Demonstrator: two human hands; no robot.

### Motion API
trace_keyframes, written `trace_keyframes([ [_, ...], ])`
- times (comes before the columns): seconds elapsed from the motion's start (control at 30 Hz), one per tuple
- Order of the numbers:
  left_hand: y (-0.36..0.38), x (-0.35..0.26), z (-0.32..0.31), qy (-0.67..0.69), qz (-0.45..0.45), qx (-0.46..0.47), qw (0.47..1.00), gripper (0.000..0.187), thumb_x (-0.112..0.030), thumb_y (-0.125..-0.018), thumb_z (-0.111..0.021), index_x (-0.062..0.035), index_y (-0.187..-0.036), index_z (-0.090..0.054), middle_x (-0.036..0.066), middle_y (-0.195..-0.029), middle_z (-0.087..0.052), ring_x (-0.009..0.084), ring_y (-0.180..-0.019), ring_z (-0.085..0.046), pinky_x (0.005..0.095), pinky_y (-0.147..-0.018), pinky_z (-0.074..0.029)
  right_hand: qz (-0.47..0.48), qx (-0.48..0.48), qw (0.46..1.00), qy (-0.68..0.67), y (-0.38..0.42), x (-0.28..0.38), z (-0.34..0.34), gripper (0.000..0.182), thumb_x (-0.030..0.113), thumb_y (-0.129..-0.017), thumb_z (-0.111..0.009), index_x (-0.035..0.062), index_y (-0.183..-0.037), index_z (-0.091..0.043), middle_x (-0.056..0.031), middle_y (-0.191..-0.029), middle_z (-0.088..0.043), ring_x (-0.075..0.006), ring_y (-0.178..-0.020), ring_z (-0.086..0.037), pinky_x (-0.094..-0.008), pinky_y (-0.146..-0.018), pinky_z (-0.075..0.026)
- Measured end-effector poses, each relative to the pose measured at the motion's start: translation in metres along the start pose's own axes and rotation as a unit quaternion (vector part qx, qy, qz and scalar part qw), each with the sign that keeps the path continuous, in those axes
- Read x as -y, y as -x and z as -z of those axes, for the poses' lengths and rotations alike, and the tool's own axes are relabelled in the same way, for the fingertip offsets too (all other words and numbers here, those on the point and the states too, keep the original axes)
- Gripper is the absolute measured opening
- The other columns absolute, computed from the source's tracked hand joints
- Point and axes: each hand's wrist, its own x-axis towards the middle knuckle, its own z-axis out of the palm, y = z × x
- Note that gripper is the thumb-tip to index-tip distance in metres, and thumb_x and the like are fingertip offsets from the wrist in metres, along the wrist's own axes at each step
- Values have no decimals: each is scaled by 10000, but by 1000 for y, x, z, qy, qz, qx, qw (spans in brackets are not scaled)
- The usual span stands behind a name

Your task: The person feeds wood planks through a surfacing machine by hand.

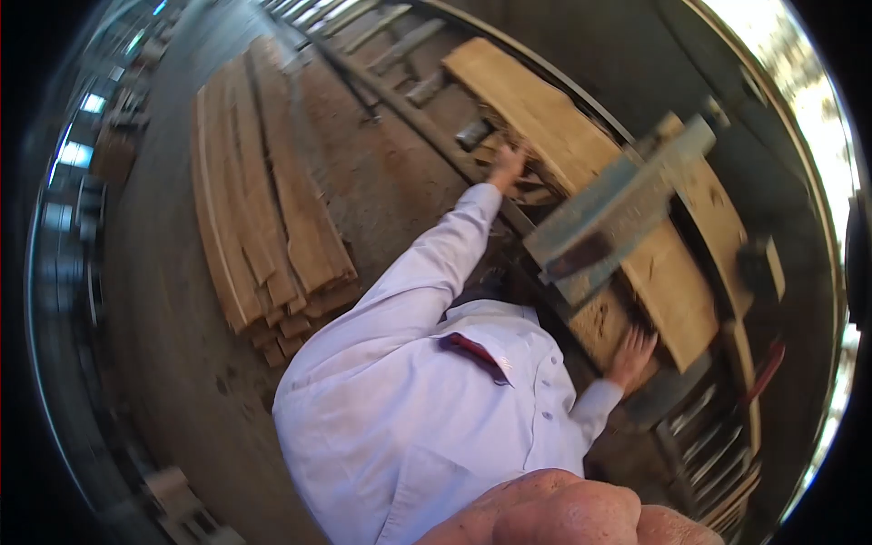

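Note:
A long pale plank (pixel 536 109) with a rough edge lies across a machine bench and passes under a blue-grey metal guard (pixel 627 218). At its near edge, on the upper side of the guard, is my left hand (pixel 508 169); its fingers are blurred against the wood, and their grip cannot be made out. My right hand (pixel 633 360) is on the other side of the guard, beside the plank's near edge, its fingers spread and somewhat apart. Wood scraps lie close to my left hand.
Stacked boards (pixel 263 191) lie on the floor at the left. A roller frame (pixel 391 45) runs to the top, and slatted metal rails (pixel 713 445) are at the lower right. Another board (pixel 713 213) lies beyond the guard, near a red handle (pixel 767 371).

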Motion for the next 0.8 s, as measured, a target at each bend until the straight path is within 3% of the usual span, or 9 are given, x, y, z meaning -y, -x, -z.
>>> trace_keyframes([
  [0.07, -9, 20, -17, 56, -134, -86, 986, 879, -662, -892, -522, 191, -1099, -562, 378, -1086, -612, 507, -1092, -578, 481, -948, -462, -58, -15, 997, -57, -16, 4, -28, 437, 285, -1060, -318, 67, -1437, -361, -178, -1498, -358, -321, -1396, -327, -451, -1186, -273],
  [0.1, -9, 8, -7, -41, -20, -19, 999, 887, -675, -899, -492, 184, -1108, -566, 373, -1089, -614, 511, -1091, -574, 482, -954, -457, -98, -1, 987, -131, -29, 7, -32, 425, 228, -1045, -367, 103, -1451, -372, -143, -1497, -382, -293, -1362, -379, -473, -1168, -285],
  [0.13, -26, 21, -8, -110, -18, 34, 993, 902, -700, -899, -457, 170, -1101, -581, 370, -1100, -612, 505, -1093, -576, 491, -951, -456, -84, 24, 986, -143, -51, -9, -15, 414, 193, -1015, -453, 96, -1416, -416, -122, -1455, -434, -281, -1328, -416, -456, -1144, -316],
  [0.17, -54, 60, -29, -108, -77, -69, 989, 897, -704, -899, -450, 160, -1087, -599, 365, -1096, -616, 500, -1089, -580, 497, -947, -454, -70, 52, 984, -153, -71, -20, 5, 410, 157, -985, -539, 89, -1382, -461, -101, -1413, -485, -269, -1295, -453, -439, -1121, -347],
  [0.2, -38, 32, -14, -122, 8, -7, 993, 894, -700, -897, -463, 162, -1093, -600, 363, -1114, -612, 495, -1078, -589, 497, -937, -460, -3, -1, 999, -46, -64, -19, -9, 408, 211, -957, -616, 100, -1335, -510, -96, -1353, -530, -275, -1256, -483, -461, -1101, -369],
  [0.23, -26, 20, -9, -122, -7, -31, 992, 887, -693, -895, -478, 165, -1080, -606, 368, -1091, -619, 492, -1059, -601, 505, -905, -469, -72, -85, 978, -174, -74, -16, -21, 280, 229, -932, -659, 113, -1183, -618, -82, -1163, -663, -286, -1124, -590, -507, -1056, -415],
  [0.4, -2, -1, -1, -15, -7, -7, 1000, 919, -736, -857, -517, 169, -968, -632, 296, -927, -662, 394, -851, -628, 448, -793, -486, -79, -178, 963, -186, -49, -16, -38, 321, 184, -886, -720, 134, -1186, -616, -70, -1164, -656, -285, -1093, -603, -489, -1001, -474],
  [0.53, 12, -20, 6, -62, -14, -10, 998, 936, -761, -828, -539, 161, -983, -592, 207, -895, -611, 286, -800, -545, 408, -725, -454, -74, -149, 965, -203, -2, -22, -13, 384, 186, -883, -724, 134, -1234, -579, -63, -1236, -613, -286, -1122, -592, -483, -961, -507],
  [0.8, 15, -21, 7, -42, 11, -3, 999, 921, -764, -823, -542, 150, -929, -590, 204, -878, -589, 294, -794, -523, 423, -719, -441, 33, -192, 963, -186, 31, 62, 105, 335, 217, -913, -686, 84, -1207, -596, -101, -1183, -648, -287, -1054, -636, -493, -855, -576],
])
